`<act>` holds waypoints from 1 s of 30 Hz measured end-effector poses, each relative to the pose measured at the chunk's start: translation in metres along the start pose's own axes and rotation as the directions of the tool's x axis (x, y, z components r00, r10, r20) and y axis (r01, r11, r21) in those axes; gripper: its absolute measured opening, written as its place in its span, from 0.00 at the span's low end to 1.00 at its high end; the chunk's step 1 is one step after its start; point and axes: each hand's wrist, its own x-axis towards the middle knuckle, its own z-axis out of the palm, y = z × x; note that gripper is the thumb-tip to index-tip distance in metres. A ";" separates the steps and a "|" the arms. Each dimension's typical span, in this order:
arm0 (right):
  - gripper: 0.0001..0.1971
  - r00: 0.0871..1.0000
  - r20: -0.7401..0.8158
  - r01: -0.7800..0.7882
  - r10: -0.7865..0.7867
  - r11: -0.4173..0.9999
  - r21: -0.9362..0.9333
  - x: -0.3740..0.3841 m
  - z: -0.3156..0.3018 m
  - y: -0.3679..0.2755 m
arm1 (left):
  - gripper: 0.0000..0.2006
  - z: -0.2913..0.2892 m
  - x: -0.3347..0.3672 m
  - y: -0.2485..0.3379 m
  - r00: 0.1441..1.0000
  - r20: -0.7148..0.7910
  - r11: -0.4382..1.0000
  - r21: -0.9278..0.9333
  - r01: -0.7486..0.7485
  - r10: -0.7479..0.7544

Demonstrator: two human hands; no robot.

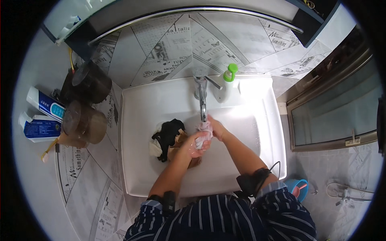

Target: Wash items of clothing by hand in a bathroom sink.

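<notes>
Head view: a person works over a white sink (237,176), and the faucet (202,100) is the landmark for every place below.
Pale cloth: bunched right beneath the faucet's spout, probably so that water can reach it; I cannot make out a clear stream.
Left hand (196,148): on the near-left side of the faucet's tip, fingers curled round the lower part of the cloth (204,130), seemingly to support it from below.
Right hand (217,128): just right of the faucet's tip, against the cloth's upper side, perhaps to steady it; its fingertips are partly hidden, so I cannot tell how tightly it grips.
Dark garments (171,134): heaped in the basin to the near left of the faucet with tan and whitish fabric, apparently set aside to leave the spout free.
Green-capped bottle (226,88): upright on the ledge just right of the faucet, likely kept there for easy reach.
</notes>
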 end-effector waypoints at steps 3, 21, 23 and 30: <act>0.34 0.972 0.233 -0.103 -0.025 0.849 0.518 0.015 0.006 0.006 | 0.18 0.010 0.009 0.005 0.982 0.186 0.983 -0.185 -0.009 0.044; 0.10 0.949 0.311 0.053 -0.038 0.998 -0.041 0.005 0.005 -0.016 | 0.04 0.028 0.017 -0.020 0.971 -0.175 0.957 -0.210 -0.201 0.166; 0.11 0.948 0.317 0.051 0.023 0.973 -0.224 0.000 0.013 -0.015 | 0.06 0.029 0.018 -0.020 0.961 -0.270 0.997 -0.030 -0.070 0.059; 0.16 0.857 0.226 0.360 -0.463 0.225 -0.906 -0.032 0.010 0.009 | 0.09 0.030 0.038 -0.060 0.771 -0.538 0.799 0.598 0.063 0.341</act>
